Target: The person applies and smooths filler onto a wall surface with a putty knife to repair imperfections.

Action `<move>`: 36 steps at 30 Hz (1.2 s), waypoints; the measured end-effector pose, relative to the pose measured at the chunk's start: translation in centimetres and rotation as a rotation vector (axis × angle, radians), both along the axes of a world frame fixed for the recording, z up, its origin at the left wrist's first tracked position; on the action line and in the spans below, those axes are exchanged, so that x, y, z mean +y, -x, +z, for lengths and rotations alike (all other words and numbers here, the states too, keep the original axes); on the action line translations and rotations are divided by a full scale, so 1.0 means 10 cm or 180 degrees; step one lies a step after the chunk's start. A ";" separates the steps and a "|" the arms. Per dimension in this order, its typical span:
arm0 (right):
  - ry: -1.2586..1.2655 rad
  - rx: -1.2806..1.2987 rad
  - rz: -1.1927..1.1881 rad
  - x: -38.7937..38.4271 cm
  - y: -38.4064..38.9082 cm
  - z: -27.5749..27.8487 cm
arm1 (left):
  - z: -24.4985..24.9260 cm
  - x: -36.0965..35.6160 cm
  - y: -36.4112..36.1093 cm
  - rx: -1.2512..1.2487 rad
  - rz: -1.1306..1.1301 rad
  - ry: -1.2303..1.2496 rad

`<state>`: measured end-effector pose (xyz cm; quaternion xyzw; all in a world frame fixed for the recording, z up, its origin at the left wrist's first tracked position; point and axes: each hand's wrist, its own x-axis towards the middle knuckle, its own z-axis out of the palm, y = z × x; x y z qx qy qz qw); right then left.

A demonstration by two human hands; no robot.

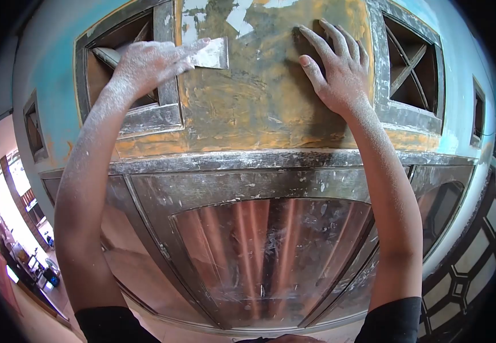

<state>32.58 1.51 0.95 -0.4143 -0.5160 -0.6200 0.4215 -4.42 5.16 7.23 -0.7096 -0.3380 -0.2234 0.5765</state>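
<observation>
Dusted with white powder, my left hand grips a flat scraper blade, its index finger stretched along the metal. The blade lies against the wall panel, whose surface is brownish with orange edges and patches of white. To the right, my right hand rests on the same panel, fingers spread, holding nothing. White patches show above and beside the blade. The scraper's handle, if it has one, is hidden inside my left hand.
Wooden vent frames with crossed bars stand left and right of the panel. Below runs a worn dark ledge over a glazed door with reddish curtains behind. At far left, a bright doorway opens onto cluttered items.
</observation>
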 end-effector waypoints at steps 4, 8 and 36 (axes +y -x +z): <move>-0.0116 -0.0130 -0.0049 -0.02 0.00 0.00 | 0.13 -0.01 -0.01 0.0397 0.0411 -0.0618; -0.0104 -0.0133 -0.0045 -0.03 0.01 -0.01 | 0.24 0.11 0.02 0.0660 -0.0013 -0.1099; -0.0150 -0.0129 -0.0234 0.00 0.00 0.01 | 0.27 0.09 -0.11 0.0539 -0.0001 -0.0765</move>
